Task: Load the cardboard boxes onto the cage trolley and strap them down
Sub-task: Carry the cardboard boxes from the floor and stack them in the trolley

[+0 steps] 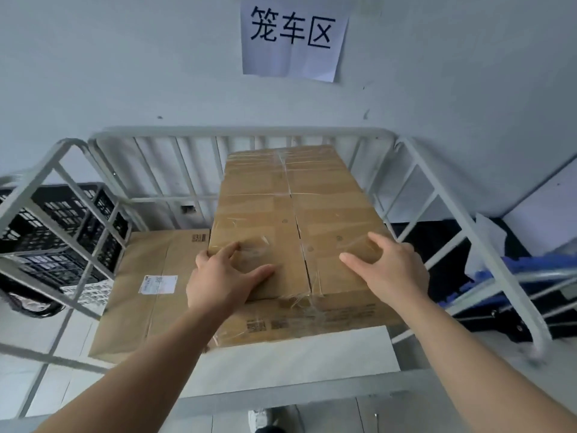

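Left grip (224, 276) resting on near left corner of top cardboard box (290, 207), fingers spread wide, outer ones reaching over left edge. Right grip (390, 270) pressing near right part of same top, fingers splayed wide, holding nothing. Top cardboard box, taped, sitting on lower box (312, 323) along right side of cage trolley (237, 131). Flat box (150, 276) lying lower at trolley's left side. Black crates (62, 220) standing beyond left rail. Paper sign (293, 39) hanging on far wall.

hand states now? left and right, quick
Left hand: open, resting on the top cardboard box.
Right hand: open, fingers spread on the same box.
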Tool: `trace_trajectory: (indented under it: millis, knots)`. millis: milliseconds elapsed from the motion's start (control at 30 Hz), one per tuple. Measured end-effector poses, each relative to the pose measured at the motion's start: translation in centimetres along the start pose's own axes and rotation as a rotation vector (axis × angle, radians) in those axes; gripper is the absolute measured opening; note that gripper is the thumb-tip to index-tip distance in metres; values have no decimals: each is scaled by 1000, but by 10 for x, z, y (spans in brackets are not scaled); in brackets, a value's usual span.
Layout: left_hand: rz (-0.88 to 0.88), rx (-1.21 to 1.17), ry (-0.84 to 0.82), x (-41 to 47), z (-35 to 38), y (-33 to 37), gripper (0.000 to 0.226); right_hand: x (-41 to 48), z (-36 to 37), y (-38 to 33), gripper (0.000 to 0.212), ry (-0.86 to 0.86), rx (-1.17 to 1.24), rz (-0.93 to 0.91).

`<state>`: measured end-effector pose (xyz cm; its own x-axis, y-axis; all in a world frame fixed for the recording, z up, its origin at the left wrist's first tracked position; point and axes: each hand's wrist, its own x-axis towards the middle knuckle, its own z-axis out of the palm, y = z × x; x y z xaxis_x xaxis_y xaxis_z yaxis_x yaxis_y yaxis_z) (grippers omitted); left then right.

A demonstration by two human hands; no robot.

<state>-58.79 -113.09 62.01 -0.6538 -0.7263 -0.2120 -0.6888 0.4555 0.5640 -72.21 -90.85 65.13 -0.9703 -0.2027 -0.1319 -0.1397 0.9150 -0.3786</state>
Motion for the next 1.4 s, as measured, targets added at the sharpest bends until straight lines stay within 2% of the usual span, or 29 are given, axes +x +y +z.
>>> trace_trajectory:
  millis: [400,800,1033,1400]
  knots:
    - [45,107,-194,120,130,41,95,118,71,74,83,-86,31,218]
    - [-72,129,-306,166,303,37,99,222,171,189,88,-223,-48,243]
    - [-176,119,-298,187,396,20,96,276,239,243,87,-291,-49,221]
    - [-201,143,-273,206,494,-16,95,317,337,302,92,-344,-7,225]
